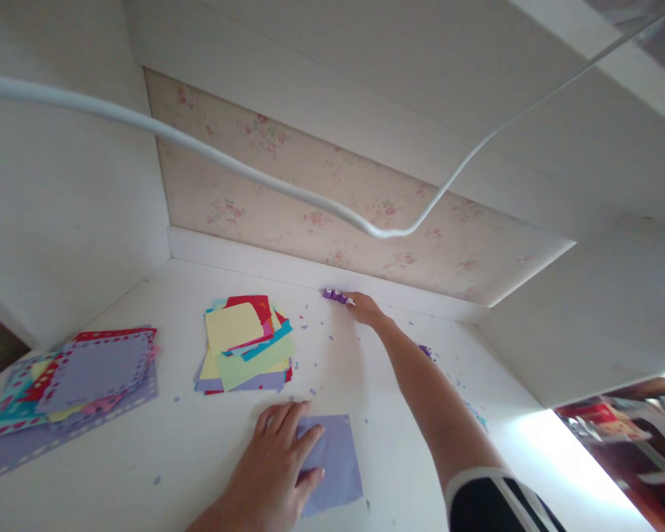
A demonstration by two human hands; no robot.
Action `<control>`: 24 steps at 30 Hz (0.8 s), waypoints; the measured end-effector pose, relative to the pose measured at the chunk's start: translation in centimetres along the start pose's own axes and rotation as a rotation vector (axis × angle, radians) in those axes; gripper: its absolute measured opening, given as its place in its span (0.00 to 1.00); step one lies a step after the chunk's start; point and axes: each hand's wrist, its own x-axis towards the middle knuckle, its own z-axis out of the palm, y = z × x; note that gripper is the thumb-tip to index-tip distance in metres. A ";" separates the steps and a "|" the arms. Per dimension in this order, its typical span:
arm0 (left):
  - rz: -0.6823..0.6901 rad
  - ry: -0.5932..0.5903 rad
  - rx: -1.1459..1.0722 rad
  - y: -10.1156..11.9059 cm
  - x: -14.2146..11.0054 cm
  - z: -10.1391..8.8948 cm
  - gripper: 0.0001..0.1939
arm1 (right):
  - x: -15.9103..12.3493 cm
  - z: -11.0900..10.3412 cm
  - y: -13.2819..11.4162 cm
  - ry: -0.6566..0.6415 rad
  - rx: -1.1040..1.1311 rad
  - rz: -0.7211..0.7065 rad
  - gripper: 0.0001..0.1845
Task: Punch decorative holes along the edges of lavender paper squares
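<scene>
Left hand (277, 462): open, flat on lilac sheet (339, 462), near. Right hand (367, 310): at purple eyed item (333, 295), worktop's (182, 451) far edge; grip unclear.

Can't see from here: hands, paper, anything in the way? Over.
Left hand on purple sheet. Right hand at small purple object, grip unclear. Paper scraps scattered about.

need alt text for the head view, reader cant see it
A person's left hand lies over the edge of a lilac sheet on a white desk; the right hand touches a small purple object with eye-like dots near the back. Two coloured paper piles lie left.
</scene>
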 end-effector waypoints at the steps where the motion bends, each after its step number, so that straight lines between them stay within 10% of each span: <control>1: -0.004 -0.005 -0.007 0.0 0.0 0.0 0.24 | -0.2 -0.1 0.0 0.004 -0.001 0.004 0.16; 8: -0.077 -0.047 -0.156 0.4 0.5 -1.0 0.27 | -4.6 0.4 -0.5 0.037 0.055 0.046 0.11; 17: -0.148 -0.011 -0.345 -0.2 0.2 -0.6 0.23 | -18.6 2.2 -1.5 0.154 0.256 0.020 0.15; 24: -0.170 0.003 -0.391 -1.1 0.8 -0.8 0.23 | -26.0 5.3 -4.3 0.333 0.970 0.256 0.20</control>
